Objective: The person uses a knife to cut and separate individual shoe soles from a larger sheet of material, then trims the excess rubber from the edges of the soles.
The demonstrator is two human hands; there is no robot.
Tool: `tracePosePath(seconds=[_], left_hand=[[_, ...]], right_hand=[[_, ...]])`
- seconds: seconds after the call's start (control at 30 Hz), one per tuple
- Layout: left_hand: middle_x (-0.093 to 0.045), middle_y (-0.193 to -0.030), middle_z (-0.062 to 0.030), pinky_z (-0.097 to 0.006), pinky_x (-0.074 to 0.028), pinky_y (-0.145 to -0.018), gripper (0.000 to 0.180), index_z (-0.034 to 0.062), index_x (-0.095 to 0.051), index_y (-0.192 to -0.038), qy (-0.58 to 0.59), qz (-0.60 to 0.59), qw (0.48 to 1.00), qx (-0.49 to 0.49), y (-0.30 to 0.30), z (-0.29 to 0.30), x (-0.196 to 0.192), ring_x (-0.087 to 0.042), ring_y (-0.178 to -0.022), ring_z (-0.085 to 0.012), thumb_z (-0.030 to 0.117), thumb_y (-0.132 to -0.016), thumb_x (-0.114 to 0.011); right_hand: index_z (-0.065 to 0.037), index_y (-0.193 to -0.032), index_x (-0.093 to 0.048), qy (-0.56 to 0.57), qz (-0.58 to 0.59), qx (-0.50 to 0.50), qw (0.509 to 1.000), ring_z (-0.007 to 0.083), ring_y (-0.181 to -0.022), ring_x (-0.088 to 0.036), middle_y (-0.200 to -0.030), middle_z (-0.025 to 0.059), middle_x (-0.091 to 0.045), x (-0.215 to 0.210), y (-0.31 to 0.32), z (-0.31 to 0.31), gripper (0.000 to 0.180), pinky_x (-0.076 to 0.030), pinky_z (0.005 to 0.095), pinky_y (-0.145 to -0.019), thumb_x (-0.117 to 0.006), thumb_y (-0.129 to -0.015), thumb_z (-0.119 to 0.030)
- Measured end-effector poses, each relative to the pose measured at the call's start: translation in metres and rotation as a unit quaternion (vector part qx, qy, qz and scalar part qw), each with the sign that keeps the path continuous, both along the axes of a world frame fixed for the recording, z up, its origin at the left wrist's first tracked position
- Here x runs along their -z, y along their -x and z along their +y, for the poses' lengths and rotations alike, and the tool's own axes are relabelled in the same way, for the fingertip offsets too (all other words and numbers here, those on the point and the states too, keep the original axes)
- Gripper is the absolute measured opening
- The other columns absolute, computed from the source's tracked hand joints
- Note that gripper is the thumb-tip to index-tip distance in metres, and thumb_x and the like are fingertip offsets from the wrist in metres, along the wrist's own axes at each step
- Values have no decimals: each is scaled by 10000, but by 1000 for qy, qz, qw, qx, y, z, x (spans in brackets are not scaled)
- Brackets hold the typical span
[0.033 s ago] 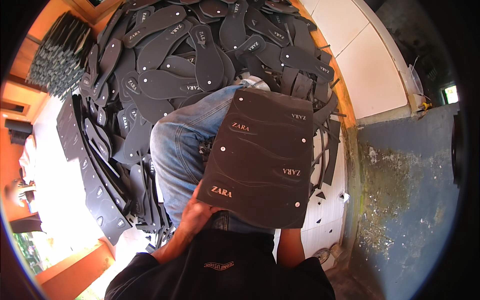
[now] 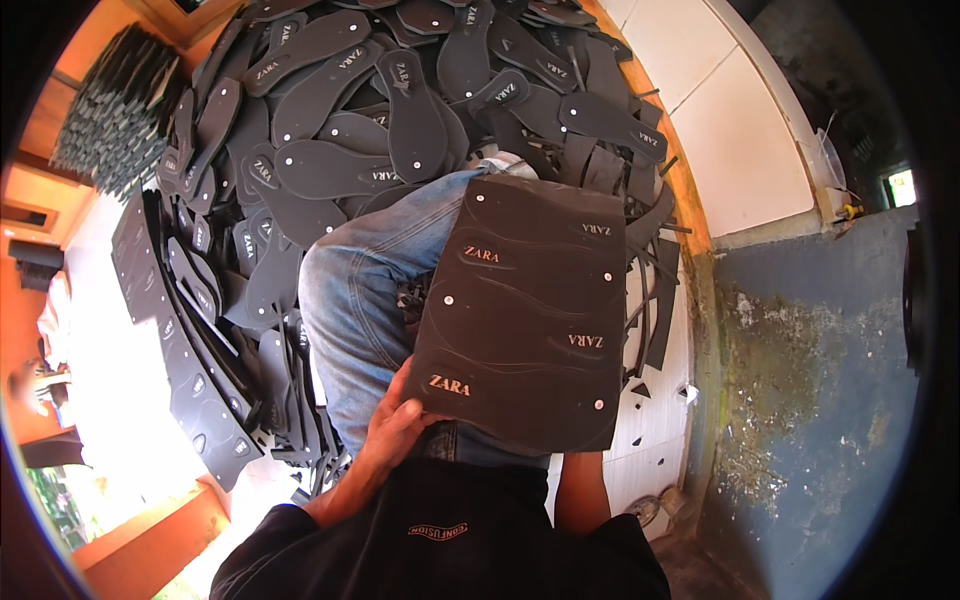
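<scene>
A dark sheet of sole material lies tilted over my lap, with outlines of several shoe soles pressed into it, pale lettering and small round white dots. My left hand grips its lower left corner, thumb on the top face and fingers going underneath. On the other side my right forearm runs up beneath the lower edge; the sheet hides that hand, so its fingers cannot be seen. Behind the sheet, my bent knee in blue jeans rests by a large heap of cut dark soles.
Uncut sheets lean along the heap's left side. A stack of dark pieces stands at the far left. Thin offcut strips and small scraps lie on the right, before a stained grey wall.
The sheet's lower end has shifted slightly up and to the right. My left thumb now shows on the top face at the corner.
</scene>
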State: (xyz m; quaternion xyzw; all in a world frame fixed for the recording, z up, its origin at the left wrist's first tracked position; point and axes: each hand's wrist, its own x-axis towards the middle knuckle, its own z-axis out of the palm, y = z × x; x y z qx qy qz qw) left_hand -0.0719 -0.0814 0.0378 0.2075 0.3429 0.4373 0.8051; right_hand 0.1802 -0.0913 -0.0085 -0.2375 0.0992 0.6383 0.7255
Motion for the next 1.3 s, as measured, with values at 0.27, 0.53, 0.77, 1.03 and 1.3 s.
tracePosePath(seconds=[0.27, 0.53, 0.77, 1.03, 1.3], left_hand=[[-626, -1081, -114, -278, -471, -865, 424, -75, -446, -1273, 2, 92, 995, 47, -13, 55, 8, -605, -960, -156, 62, -887, -555], [-644, -1005, -62, -226, -437, -802, 477, -30, -432, -1321, -233, 148, 948, 157, 11, 37, -23, -558, -895, -87, 83, -885, -586], [-612, -993, -8, -209, -410, -771, 478, -1, -428, -1337, -210, 121, 955, 173, 14, 0, -28, -500, -856, -58, 137, -907, -586], [-496, -1288, -110, -323, -387, -963, 651, -32, -310, -1382, -167, 11, 980, 105, 6, 7, -16, -480, -1152, -173, 276, -890, -603], [-426, -1338, -113, -347, -397, -942, 797, 20, -209, -1425, -139, 23, 979, 145, -46, 39, 5, -456, -1174, -210, 329, -840, -654]], right_hand=[[2, -1188, -553, 18, -124, 27, 992, 218, -907, -645, -1084, 125, -637, -19, -35, -3, 549, -533, 333, -762, -373, -945, -456], [-25, -1226, -509, 57, -206, -41, 976, 289, -975, -616, -1119, 152, -609, -4, -44, -31, 468, -507, 421, -847, -541, -874, -331], [-39, -1170, -549, 70, -235, -23, 969, 268, -906, -634, -1054, 134, -631, -17, -26, -58, 455, -528, 384, -784, -551, -873, -383], [-25, -1196, -530, 40, -185, -13, 982, 281, -947, -625, -1082, 143, -624, -19, -20, -51, 433, -519, 393, -826, -517, -902, -343], [8, -1162, -529, 107, -295, 68, 947, 209, -841, -632, -1031, 126, -626, -8, -1, -24, 356, -528, 308, -717, -606, -863, -171]])
